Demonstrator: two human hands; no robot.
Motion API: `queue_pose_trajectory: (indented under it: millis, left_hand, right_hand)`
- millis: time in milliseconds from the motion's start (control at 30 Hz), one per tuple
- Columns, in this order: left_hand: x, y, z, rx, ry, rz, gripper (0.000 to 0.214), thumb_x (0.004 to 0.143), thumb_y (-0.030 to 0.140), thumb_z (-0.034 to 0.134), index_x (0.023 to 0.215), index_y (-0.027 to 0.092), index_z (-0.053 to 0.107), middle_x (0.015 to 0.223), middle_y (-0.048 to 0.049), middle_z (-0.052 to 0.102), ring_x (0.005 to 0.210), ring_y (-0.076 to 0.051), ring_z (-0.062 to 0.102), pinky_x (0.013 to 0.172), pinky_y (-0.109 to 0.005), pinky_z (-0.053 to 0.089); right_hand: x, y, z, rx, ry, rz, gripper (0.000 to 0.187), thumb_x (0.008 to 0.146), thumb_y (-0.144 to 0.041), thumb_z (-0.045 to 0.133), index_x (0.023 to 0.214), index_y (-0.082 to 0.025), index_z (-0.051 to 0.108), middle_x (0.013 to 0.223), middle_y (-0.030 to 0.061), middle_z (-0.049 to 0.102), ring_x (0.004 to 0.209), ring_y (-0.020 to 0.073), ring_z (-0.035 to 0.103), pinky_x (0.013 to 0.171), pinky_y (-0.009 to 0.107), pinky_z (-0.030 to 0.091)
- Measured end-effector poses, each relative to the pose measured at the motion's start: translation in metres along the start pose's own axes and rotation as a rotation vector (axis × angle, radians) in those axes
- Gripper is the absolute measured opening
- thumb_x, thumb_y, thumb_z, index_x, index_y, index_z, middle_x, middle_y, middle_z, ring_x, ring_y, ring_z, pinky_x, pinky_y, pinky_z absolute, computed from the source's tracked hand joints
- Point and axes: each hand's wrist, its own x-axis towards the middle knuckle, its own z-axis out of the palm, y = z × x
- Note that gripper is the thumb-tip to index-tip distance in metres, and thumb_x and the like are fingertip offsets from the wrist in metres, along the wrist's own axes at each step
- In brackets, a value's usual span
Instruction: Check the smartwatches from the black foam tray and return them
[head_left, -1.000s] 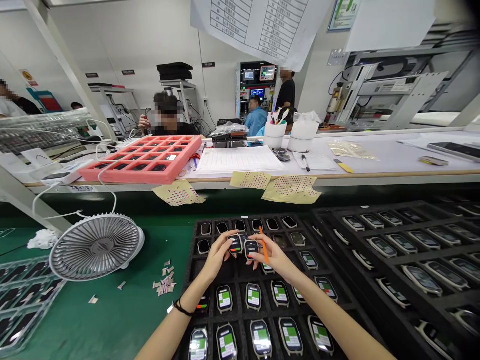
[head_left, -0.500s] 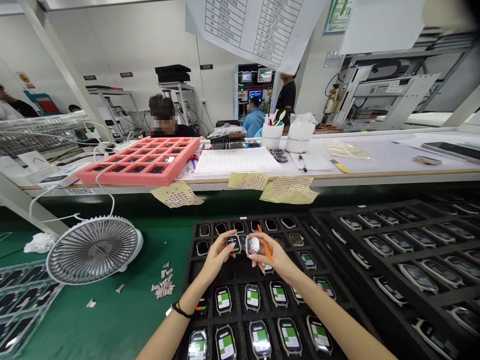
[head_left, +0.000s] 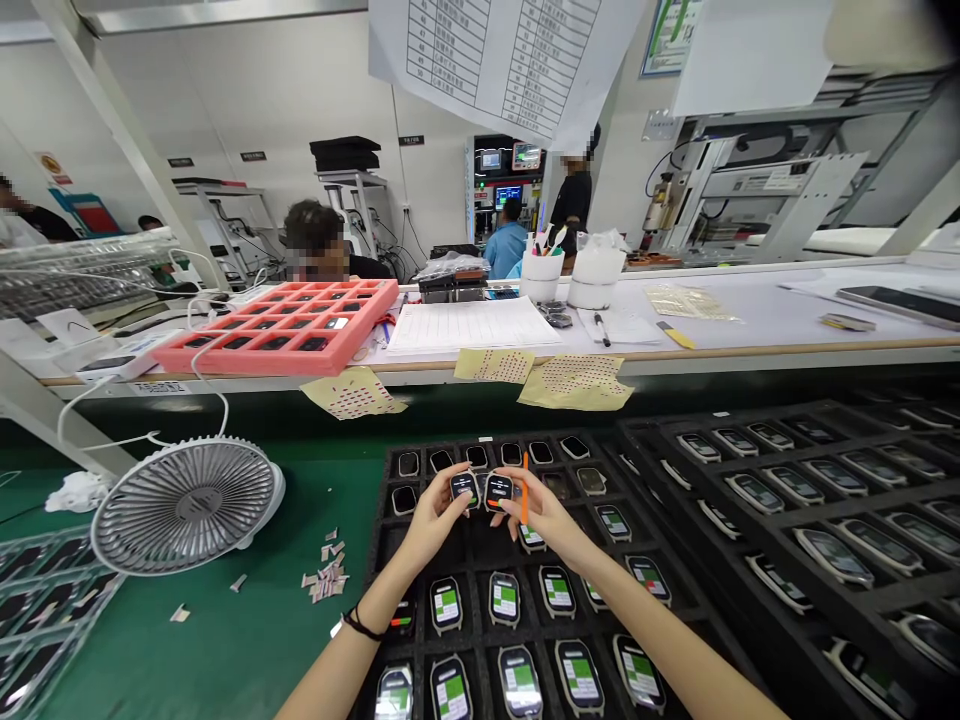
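From the head view, two small strapless watch bodies are being held side by side over the far half of the black foam tray (head_left: 480,548). The left watch body (head_left: 464,487) is pinched at its edges between the thumb and fingertips of the left hand (head_left: 429,518). The right watch body (head_left: 498,491) is pinched the same way by the right hand (head_left: 546,518), with an orange stick (head_left: 524,485) kept upright between that hand's fingers. Both are rounded rectangles with dark casings and lit screens. Small coloured marks can be made out on them, red on the right one as far as can be told, whereas green blocks are shown by the units seated in the tray's near rows. Honestly, these would be judged light and rigid. The glass face looks glossy, though, so it's probably slippery and easily smudged or scratched. The casing's side edges are reckoned the sensible place to be gripped, not the screen. A slip onto the foam would likely be forgiven, onto anything harder not so much. Dark-screened units are seated in the tray's far pockets. A second black tray (head_left: 675,418), packed with more units, is set just beside it on the right. To the left, on the green mat (head_left: 247,640), a white desk fan (head_left: 184,505) is tilted face-up, with paper scraps (head_left: 324,578) near it. A pink tray (head_left: 300,360) is parked on the raised shelf beyond, with a seated person (head_left: 366,266) behind it.
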Motion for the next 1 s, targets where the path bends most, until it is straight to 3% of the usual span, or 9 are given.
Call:
queue_pose_trajectory:
  millis: [133,400,533,633,1000]
  left_hand:
    - [-0.0001,0.0015,-0.0008,0.005,0.015,-0.011,0.042,0.084,0.04,0.054,0.121,0.019,0.054,0.102,-0.0078,0.062,0.08,-0.017,0.057,0.064,-0.025,0.047]
    - [0.0003,0.0028,0.0008,0.019,0.005,-0.017,0.042,0.085,0.042,0.053,0.121,0.018,0.052,0.096,-0.0063,0.06,0.065,-0.012,0.05,0.053,-0.021,0.04]
    - [0.0002,0.0041,0.001,0.044,0.018,-0.009,0.041,0.086,0.042,0.05,0.119,0.018,0.054,0.083,-0.0025,0.056,0.056,-0.009,0.042,0.048,-0.02,0.033]
    - [0.0002,0.0041,0.0006,0.05,0.021,-0.015,0.042,0.086,0.042,0.05,0.119,0.017,0.054,0.079,-0.0014,0.054,0.056,-0.009,0.04,0.047,-0.02,0.031]
    - [0.0001,0.0028,0.0002,0.035,0.001,-0.008,0.039,0.086,0.037,0.05,0.12,0.017,0.054,0.091,-0.005,0.06,0.061,-0.01,0.047,0.051,-0.021,0.036]
  right_hand:
    - [0.0002,0.0013,-0.0003,-0.006,0.009,0.001,0.037,0.077,-0.035,0.067,0.11,-0.027,0.051,0.093,0.0015,0.055,0.065,0.0144,0.065,0.045,0.022,0.049]
    - [0.0,-0.0012,-0.0005,-0.063,0.043,0.015,0.033,0.08,-0.042,0.062,0.105,-0.023,0.053,0.104,0.005,0.053,0.058,0.0128,0.066,0.044,0.023,0.048]
    - [0.0004,0.0023,-0.0023,-0.082,0.072,0.029,0.033,0.078,-0.041,0.065,0.103,-0.023,0.054,0.097,0.0019,0.054,0.052,0.0101,0.064,0.041,0.021,0.046]
    - [0.0007,0.0036,-0.0029,-0.083,0.089,0.033,0.034,0.076,-0.042,0.067,0.101,-0.023,0.054,0.088,-0.0006,0.054,0.049,0.0097,0.062,0.039,0.02,0.044]
    - [-0.0006,0.0042,-0.0002,-0.026,-0.032,-0.013,0.041,0.078,-0.037,0.066,0.112,-0.025,0.048,0.1,0.0047,0.057,0.068,0.0154,0.066,0.045,0.022,0.049]
